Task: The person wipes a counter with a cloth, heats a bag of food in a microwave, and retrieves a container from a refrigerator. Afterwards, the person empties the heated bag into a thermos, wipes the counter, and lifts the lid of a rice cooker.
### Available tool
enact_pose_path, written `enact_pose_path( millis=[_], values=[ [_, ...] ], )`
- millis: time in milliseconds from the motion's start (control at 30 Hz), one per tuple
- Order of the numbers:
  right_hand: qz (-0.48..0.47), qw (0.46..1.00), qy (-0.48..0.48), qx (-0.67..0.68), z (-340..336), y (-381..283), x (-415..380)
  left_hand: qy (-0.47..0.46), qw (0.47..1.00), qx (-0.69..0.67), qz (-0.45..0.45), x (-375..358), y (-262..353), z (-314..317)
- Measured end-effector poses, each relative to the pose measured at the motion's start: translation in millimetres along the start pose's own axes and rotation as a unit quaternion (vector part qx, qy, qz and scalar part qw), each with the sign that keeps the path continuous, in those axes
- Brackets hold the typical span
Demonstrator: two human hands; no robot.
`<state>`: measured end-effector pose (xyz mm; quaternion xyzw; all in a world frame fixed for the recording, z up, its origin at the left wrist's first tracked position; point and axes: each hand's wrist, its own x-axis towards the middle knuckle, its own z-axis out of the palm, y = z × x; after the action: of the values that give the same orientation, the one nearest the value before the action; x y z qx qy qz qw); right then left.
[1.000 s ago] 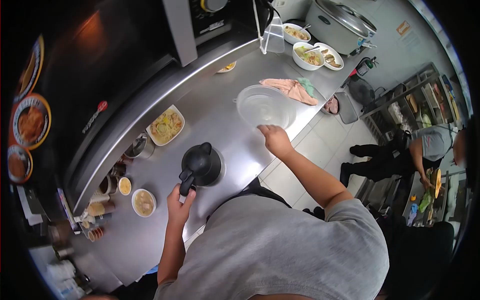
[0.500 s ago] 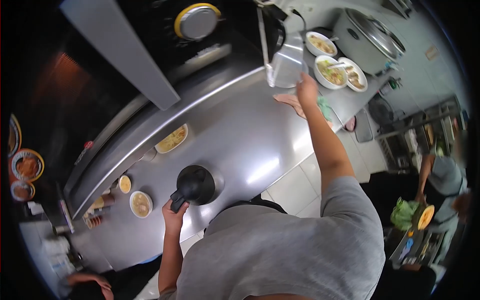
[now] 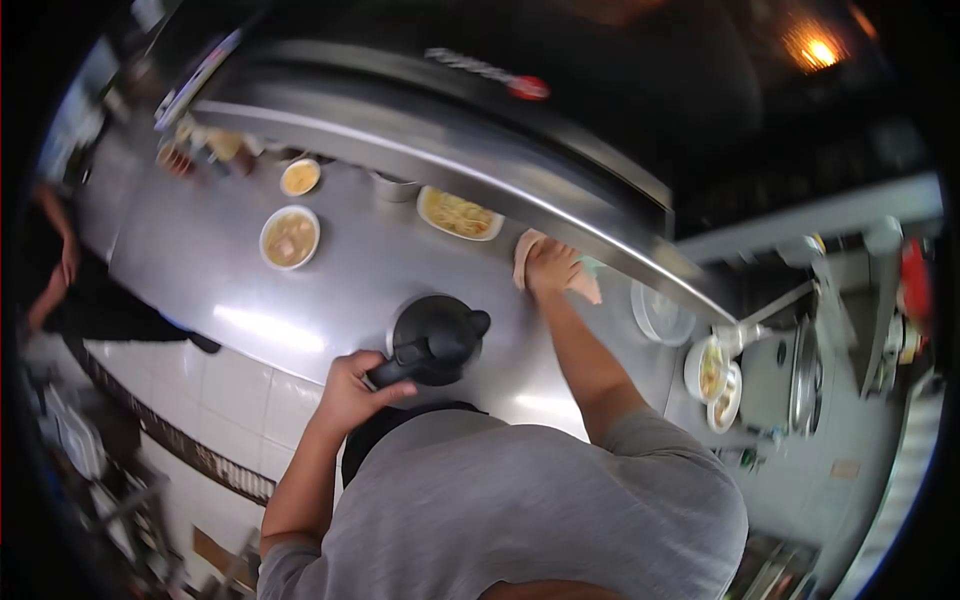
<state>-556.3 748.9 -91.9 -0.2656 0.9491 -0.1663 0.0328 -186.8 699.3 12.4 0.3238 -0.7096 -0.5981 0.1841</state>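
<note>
My left hand (image 3: 358, 390) is wrapped round the handle of a black-topped jug (image 3: 436, 335) on the steel counter (image 3: 350, 240). Farther right, my right hand (image 3: 552, 267) lies over a pink cloth (image 3: 583, 284), its fingers bent onto it; a bit of green cloth shows beside them. Just left of that hand is an oblong dish of shredded food (image 3: 460, 213). A round bowl of soup (image 3: 290, 238) and a smaller bowl with yellow contents (image 3: 300, 177) stand left of the jug.
A steel-edged black hood (image 3: 450, 120) overhangs the counter's far side. At right are a clear round lid (image 3: 662, 314), a bowl of food (image 3: 708, 368), another bowl (image 3: 725, 398) and a large cooker (image 3: 780, 375). Another person's arm (image 3: 62, 240) shows at far left.
The view has swung to the left. My right hand has moved from beside the clear lid onto the pink cloth, which now lies near the oblong dish. My left hand still holds the jug.
</note>
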Motion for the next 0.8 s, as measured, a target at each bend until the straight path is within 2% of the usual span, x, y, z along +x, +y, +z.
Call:
enact_pose_path(
  millis=[67,200,300,367,467,533,567,633,667,767,800],
  values=[
    [0.013,1.0,-0.006,-0.014,-3,-20,61,0.005,0.998,-0.055,-0.015,-16,7,1],
    [-0.05,0.997,0.024,-0.055,2,-39,147,0.087,0.98,-0.162,-0.078,-33,15,15],
    [-0.091,0.994,0.014,-0.066,7,-37,165,0.143,0.982,-0.119,-0.04,-33,5,28],
    [-0.142,0.988,0.015,-0.05,10,-26,152,0.165,0.98,-0.101,-0.051,-25,14,35],
    [-0.292,0.956,0.018,0.032,25,8,82,0.161,0.981,-0.101,-0.037,-4,29,46],
    [-0.385,0.918,-0.023,0.094,28,39,-1,0.147,0.982,-0.113,-0.028,12,46,56],
    [-0.406,0.908,-0.05,0.095,16,53,-50,0.14,0.982,-0.123,-0.026,21,51,62],
    [-0.424,0.902,-0.085,-0.01,-31,66,-136,0.127,0.982,-0.14,-0.026,40,56,76],
    [-0.409,0.906,-0.088,0.067,-40,85,-169,0.113,0.985,-0.125,-0.023,51,57,82],
    [-0.314,0.945,-0.082,-0.039,-44,147,-222,0.095,0.989,-0.117,0.008,84,54,114],
    [-0.251,0.968,-0.016,0.012,-46,158,-227,0.082,0.989,-0.12,0.013,92,52,126]
  ],
)
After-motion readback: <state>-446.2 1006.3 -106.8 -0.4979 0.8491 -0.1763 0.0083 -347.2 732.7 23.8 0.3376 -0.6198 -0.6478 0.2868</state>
